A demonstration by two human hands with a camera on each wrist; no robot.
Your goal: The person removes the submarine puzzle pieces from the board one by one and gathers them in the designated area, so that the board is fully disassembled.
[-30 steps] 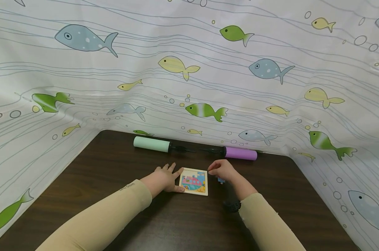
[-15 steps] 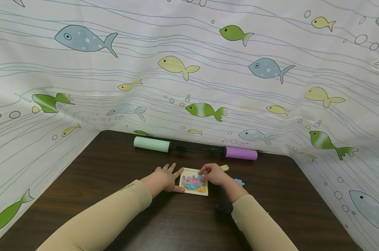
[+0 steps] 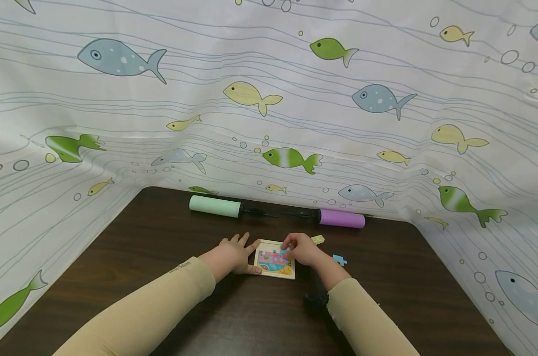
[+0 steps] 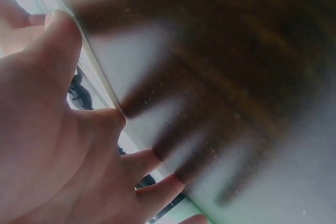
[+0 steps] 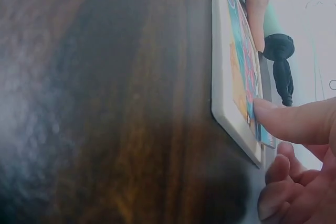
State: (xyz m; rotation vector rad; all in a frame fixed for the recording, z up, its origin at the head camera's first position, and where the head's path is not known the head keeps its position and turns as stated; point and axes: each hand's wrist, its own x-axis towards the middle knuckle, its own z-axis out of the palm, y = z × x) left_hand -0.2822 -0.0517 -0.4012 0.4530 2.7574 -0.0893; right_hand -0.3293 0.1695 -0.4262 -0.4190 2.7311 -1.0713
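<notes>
A small jigsaw puzzle in a pale wooden tray [image 3: 280,276] lies on the dark table, its picture partly filled in pink, blue and yellow. Against the tray's left side rests my left hand [image 3: 232,255], fingers spread, thumb and forefinger touching the edge. My right hand [image 3: 302,248] is over the tray's right part and pinches a blue puzzle piece [image 3: 284,250]. In the right wrist view the thumb presses near that blue piece [image 5: 268,139], beside the tray rim [image 5: 223,85]. A yellow puzzle piece [image 3: 318,240] and another light-blue puzzle piece [image 3: 339,259] lie loose to the right.
Behind the tray lie a mint-green hand pump [image 3: 215,205] and a purple hand pump [image 3: 341,218], black nozzles pointing toward each other. A white fish-patterned curtain [image 3: 233,163] borders the table [image 3: 162,232] at the back and sides.
My right hand has moved left from beside the tray to above its right part, bringing the blue piece. Both loose pieces at the right have come into view. The left hand stays put.
</notes>
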